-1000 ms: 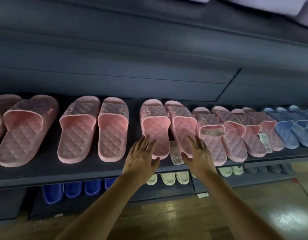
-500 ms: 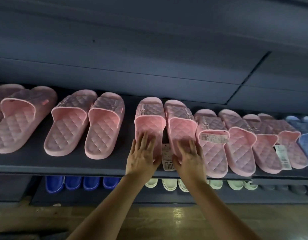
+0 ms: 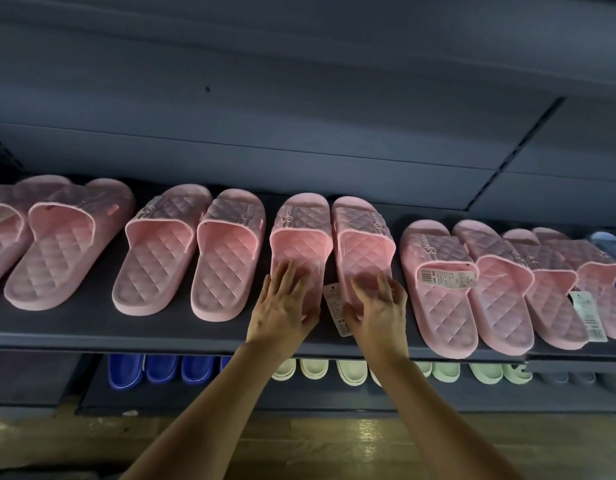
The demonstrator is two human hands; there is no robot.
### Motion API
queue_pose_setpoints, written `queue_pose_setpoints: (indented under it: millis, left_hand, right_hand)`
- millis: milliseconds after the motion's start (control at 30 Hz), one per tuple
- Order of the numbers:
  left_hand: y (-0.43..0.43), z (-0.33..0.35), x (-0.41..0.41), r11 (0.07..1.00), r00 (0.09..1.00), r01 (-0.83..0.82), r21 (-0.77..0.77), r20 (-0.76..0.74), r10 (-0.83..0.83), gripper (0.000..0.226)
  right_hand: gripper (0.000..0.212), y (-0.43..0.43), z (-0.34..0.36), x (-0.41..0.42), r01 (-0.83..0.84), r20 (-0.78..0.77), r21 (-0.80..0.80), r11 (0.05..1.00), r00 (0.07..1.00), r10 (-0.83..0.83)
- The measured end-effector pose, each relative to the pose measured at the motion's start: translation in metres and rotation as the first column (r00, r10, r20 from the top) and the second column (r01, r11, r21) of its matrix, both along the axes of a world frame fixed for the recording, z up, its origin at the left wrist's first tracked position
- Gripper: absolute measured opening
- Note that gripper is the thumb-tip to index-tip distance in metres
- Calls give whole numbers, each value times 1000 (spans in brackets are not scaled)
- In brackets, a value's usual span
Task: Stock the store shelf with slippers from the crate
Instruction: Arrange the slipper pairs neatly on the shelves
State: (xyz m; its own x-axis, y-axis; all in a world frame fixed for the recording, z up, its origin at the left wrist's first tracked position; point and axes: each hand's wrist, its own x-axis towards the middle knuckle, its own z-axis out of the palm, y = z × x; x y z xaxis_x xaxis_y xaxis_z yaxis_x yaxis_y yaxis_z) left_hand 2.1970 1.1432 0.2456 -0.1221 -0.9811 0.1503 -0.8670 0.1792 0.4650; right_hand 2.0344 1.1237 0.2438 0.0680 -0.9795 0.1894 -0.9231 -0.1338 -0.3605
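Observation:
A pair of pink quilted slippers lies toes-back in the middle of the dark shelf [image 3: 92, 327]. My left hand [image 3: 282, 306] rests with straight fingers on the heel of the left slipper [image 3: 301, 233]. My right hand [image 3: 379, 308] lies with fingers slightly bent on the heel of the right slipper [image 3: 363, 237]. A paper tag [image 3: 336, 310] hangs between the two heels. The crate is out of sight.
More pink pairs line the shelf on both sides: one pair [image 3: 182, 251] just left, another tagged pair [image 3: 462, 282] just right. Blue slippers [image 3: 611, 244] sit at the far right. The lower shelf holds blue [image 3: 143, 372] and pale green slippers [image 3: 448, 370]. Wooden floor lies below.
Both hands came down from hovering onto the heels of the middle pair and slid it deeper onto the shelf. The view has moved closer and to the left.

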Motion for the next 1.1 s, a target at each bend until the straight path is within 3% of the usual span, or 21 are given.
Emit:
queue_pose_setpoints:
  millis: [433, 600, 700, 933, 1100]
  left_hand:
    - [1, -10, -2, 996, 995, -29, -81, 95, 36, 67]
    - [-1, 5, 0, 996, 999, -33, 79, 30, 30, 65]
    - [-7, 30, 0, 982, 999, -48, 184, -14, 52, 63]
    - [3, 64, -57, 991, 992, 94, 91, -97, -85, 64]
    - [8, 67, -122, 976, 982, 184, 113, -57, -178, 60]
  right_hand:
    - [51, 7, 3, 4, -4, 5, 20, 1000, 1000, 4]
    - [58, 7, 13, -8, -101, -4, 160, 982, 995, 103]
    - [55, 8, 26, -28, -141, 50, 94, 985, 989, 137]
    - [44, 23, 65, -97, 41, 68, -26, 999, 997, -39]
    - [45, 28, 66, -162, 159, 125, -29, 987, 980, -155]
